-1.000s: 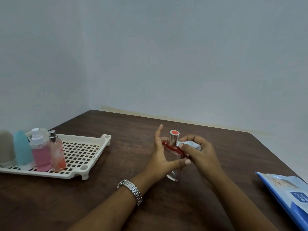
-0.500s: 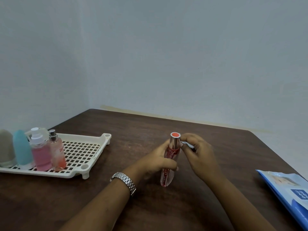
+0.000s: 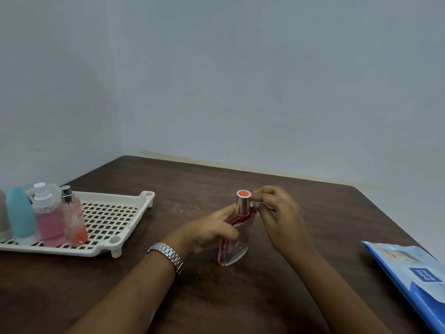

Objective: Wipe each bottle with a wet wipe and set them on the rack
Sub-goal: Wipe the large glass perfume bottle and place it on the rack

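Note:
A clear glass perfume bottle (image 3: 234, 247) with red trim and a silver cap topped in red stands upright on the brown table (image 3: 325, 213) at the centre. My left hand (image 3: 207, 231) grips its body from the left. My right hand (image 3: 279, 213) pinches a small white wet wipe (image 3: 261, 208) against the bottle's neck and cap on the right side; the wipe is mostly hidden by my fingers. A cream perforated rack (image 3: 108, 220) lies at the left with several bottles on its left end: a teal one (image 3: 20, 212), a pink pump bottle (image 3: 48, 220) and a peach spray bottle (image 3: 73, 218).
A blue and white pack of wet wipes (image 3: 414, 273) lies at the right edge of the table. The right half of the rack holds no bottles. A pale wall runs close behind the table and along its left side.
My left hand closed round the bottle and stood it upright. My right hand has brought the wipe up from the bottle's shoulder to its cap.

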{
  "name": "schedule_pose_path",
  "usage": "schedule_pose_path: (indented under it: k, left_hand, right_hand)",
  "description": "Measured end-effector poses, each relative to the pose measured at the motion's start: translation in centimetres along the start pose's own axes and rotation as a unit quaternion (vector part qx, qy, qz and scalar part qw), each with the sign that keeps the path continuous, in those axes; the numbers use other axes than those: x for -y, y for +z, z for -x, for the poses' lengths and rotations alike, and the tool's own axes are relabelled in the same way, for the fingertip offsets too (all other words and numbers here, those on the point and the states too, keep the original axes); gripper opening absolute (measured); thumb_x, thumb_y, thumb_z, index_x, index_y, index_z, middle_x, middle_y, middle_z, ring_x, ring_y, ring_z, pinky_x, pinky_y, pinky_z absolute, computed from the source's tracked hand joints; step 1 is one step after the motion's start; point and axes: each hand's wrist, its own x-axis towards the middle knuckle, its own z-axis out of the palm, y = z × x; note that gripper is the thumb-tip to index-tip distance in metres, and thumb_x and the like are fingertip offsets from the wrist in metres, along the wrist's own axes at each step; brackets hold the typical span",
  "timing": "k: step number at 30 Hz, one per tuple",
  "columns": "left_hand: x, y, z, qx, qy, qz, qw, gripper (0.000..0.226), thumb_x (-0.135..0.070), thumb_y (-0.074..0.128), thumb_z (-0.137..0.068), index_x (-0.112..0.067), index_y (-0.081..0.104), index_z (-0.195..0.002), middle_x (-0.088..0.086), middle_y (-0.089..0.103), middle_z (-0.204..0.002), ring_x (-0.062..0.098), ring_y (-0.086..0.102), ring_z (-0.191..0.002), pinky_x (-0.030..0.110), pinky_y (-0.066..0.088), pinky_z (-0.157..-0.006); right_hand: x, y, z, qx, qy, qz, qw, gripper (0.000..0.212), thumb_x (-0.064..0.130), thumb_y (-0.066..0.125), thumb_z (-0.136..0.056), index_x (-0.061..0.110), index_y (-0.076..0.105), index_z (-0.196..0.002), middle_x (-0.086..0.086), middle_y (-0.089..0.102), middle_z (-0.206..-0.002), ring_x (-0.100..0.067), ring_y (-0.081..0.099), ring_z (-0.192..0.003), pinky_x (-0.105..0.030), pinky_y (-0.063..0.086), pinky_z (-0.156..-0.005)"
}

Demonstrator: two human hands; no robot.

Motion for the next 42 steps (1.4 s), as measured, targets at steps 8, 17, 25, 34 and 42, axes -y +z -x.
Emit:
schedule_pose_path:
  k: [8,17,25,34,42]
  left_hand:
    - [0.4,-0.5,-0.3,0.019,-0.014,0.032,0.999,0.078,0.002,0.059,-0.05,-0.029,0.054,-0.122,0.012,0.059,-0.119,0.025,0.06,-0.1,0.032,0.048,-0.082]
    - [-0.2,0.2,0.0,-0.029,0.016,0.004,0.999,0.053,0.0,0.056,-0.065,-0.026,0.056,-0.111,0.001,0.065,-0.104,0.016,0.062,-0.094,0.025,0.052,-0.08]
    - [0.6,0.4,-0.8,-0.104,0.045,0.036,0.993,0.042,-0.003,0.052,-0.06,-0.013,0.064,-0.099,0.003,0.069,-0.085,0.015,0.065,-0.083,0.027,0.052,-0.078]
    - [1.1,0.4,-1.2,-0.118,0.059,0.049,0.99,0.054,-0.003,0.051,-0.059,-0.009,0.062,-0.112,0.019,0.062,-0.103,0.035,0.057,-0.103,0.048,0.042,-0.098]
    - [1.0,0.9,-1.2,-0.103,0.064,0.075,0.99,0.059,-0.011,0.056,-0.053,0.004,0.057,-0.11,0.018,0.064,-0.095,0.026,0.064,-0.09,0.04,0.05,-0.087]
  right_hand:
    - [-0.1,-0.1,0.0,-0.042,0.069,-0.005,0.997,0.019,0.003,0.06,-0.087,0.01,0.073,-0.098,0.003,0.058,-0.087,0.002,0.049,-0.073,-0.001,0.038,-0.066]
    - [0.5,0.3,0.2,-0.047,0.123,-0.1,0.986,0.01,0.015,0.068,-0.084,0.02,0.072,-0.091,0.01,0.067,-0.088,0.003,0.061,-0.082,-0.005,0.044,-0.067]
    - [0.2,1.5,0.7,-0.038,0.164,-0.146,0.975,0.017,0.009,0.068,-0.083,0.023,0.073,-0.089,0.009,0.069,-0.087,0.001,0.063,-0.082,-0.007,0.046,-0.069]
    - [1.4,1.2,1.0,-0.023,0.092,-0.114,0.989,0.022,0.003,0.067,-0.082,0.02,0.073,-0.095,0.02,0.06,-0.089,0.013,0.056,-0.087,0.0,0.04,-0.07]
    - [0.1,1.2,1.0,-0.043,0.113,-0.11,0.987,0.029,-0.002,0.067,-0.081,0.024,0.072,-0.093,0.008,0.068,-0.09,0.0,0.062,-0.086,-0.001,0.042,-0.073]
